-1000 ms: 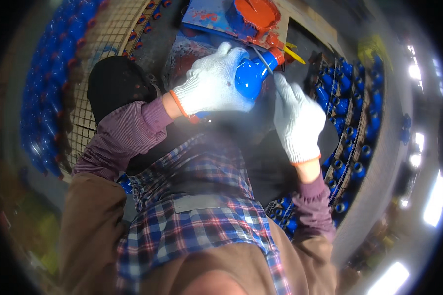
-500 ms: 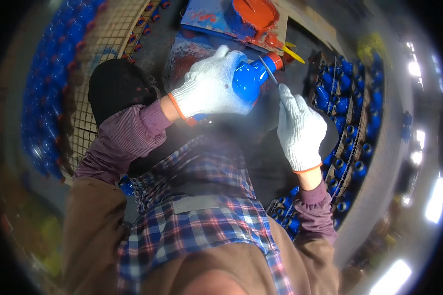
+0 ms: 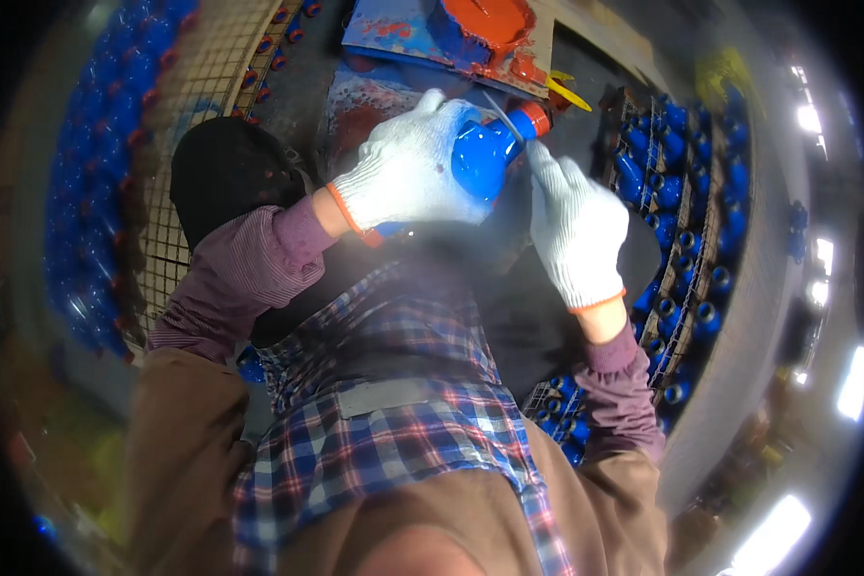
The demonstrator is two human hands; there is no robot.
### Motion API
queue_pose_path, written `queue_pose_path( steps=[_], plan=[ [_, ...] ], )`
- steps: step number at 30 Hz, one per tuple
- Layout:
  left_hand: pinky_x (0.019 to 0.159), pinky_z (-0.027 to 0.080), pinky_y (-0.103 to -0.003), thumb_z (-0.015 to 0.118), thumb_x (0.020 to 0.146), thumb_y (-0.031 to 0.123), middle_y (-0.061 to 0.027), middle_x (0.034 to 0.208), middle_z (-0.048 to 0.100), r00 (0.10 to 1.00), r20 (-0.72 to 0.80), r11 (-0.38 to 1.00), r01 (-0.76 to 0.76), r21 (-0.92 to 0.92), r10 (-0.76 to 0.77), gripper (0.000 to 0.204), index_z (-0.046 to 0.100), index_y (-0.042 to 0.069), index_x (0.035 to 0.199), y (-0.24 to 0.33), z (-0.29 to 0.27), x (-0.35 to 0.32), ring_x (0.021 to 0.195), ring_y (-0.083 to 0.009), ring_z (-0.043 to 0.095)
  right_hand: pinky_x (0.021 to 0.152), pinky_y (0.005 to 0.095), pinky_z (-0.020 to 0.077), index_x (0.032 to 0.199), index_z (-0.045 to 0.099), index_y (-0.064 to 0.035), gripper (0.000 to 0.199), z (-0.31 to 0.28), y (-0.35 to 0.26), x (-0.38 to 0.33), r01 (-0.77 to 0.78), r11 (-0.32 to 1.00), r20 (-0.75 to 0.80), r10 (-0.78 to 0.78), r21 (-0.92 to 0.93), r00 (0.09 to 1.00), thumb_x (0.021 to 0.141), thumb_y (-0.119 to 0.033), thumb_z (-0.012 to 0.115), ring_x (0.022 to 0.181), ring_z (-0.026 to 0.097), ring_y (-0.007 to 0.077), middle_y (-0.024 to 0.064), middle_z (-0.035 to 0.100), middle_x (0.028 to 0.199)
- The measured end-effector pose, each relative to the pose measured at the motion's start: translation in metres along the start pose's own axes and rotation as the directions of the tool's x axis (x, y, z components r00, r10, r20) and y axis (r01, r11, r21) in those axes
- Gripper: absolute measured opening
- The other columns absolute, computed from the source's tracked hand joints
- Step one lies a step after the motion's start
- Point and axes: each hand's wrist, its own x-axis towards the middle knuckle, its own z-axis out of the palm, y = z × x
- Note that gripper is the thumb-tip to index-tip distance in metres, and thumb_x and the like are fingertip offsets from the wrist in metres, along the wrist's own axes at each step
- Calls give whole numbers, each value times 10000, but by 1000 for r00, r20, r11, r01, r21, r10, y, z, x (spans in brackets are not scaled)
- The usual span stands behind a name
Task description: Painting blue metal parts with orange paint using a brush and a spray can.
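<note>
My left hand [image 3: 408, 168] wears a white knit glove and grips a glossy blue bottle-shaped piece [image 3: 482, 158] whose neck [image 3: 531, 118] is painted orange-red. My right hand [image 3: 574, 226], also gloved, is at the neck of the piece and holds a thin brush [image 3: 501, 115] against the orange rim. Both hands are raised in front of my chest, above a dark work surface. The lower body of the blue piece is hidden under my left glove.
A blue tray of orange paint [image 3: 475, 29] sits at the top. A wire rack [image 3: 677, 240] of several blue pieces with open necks stands on the right. Another mesh rack [image 3: 178, 125] with blue pieces curves along the left. A yellow-handled tool [image 3: 566, 91] lies by the tray.
My right hand has slid up from beside the blue piece to its neck. My left hand has turned the piece slightly while keeping hold.
</note>
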Motion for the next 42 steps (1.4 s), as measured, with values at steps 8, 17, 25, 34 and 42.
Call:
queue_pose_path(
  steps=[8, 17, 25, 34, 42],
  plan=[
    [781, 582, -405, 902, 548, 424, -135, 1073, 620, 999, -21, 999, -28, 19, 29, 784, 592, 70, 1175, 1, 3, 3, 899, -329, 692, 534, 358, 476, 1180, 645, -112, 410, -6, 1, 5, 29, 999, -77, -27, 31, 997, 772, -73, 626, 591, 607, 231, 58, 585, 777],
    [779, 583, -397, 898, 566, 428, -136, 1069, 624, 999, -14, 998, -34, 54, 35, 779, 592, 57, 1179, 5, 1, 3, 891, -314, 694, 535, 354, 476, 1191, 645, -132, 412, -3, 4, -3, -2, 1000, -25, 3, 15, 1000, 782, -91, 652, 590, 600, 231, 48, 569, 760],
    [783, 582, -402, 899, 566, 454, -145, 1080, 618, 992, -18, 991, -121, 55, 122, 813, 582, 51, 1197, 3, 1, 3, 900, -315, 694, 514, 353, 463, 1167, 656, -137, 396, -5, 4, 1, -6, 999, -19, 7, 45, 1000, 774, -93, 656, 555, 592, 222, 45, 579, 770],
    [783, 581, -387, 903, 567, 465, -147, 1079, 623, 985, -26, 985, -170, 17, 171, 810, 587, 53, 1189, -1, 7, 4, 904, -318, 693, 528, 355, 468, 1204, 633, -134, 427, -2, 8, -5, 48, 998, -40, -46, 38, 998, 778, -99, 651, 611, 605, 225, 52, 575, 782],
    [805, 572, -382, 898, 579, 466, -142, 1085, 626, 995, 60, 992, 87, -87, -82, 803, 593, 35, 1183, -2, 11, 5, 923, -301, 682, 530, 340, 467, 1206, 643, -125, 456, -5, 10, -2, -16, 1000, 5, 16, 24, 1000, 752, -81, 659, 580, 600, 216, 50, 572, 765]
  ],
)
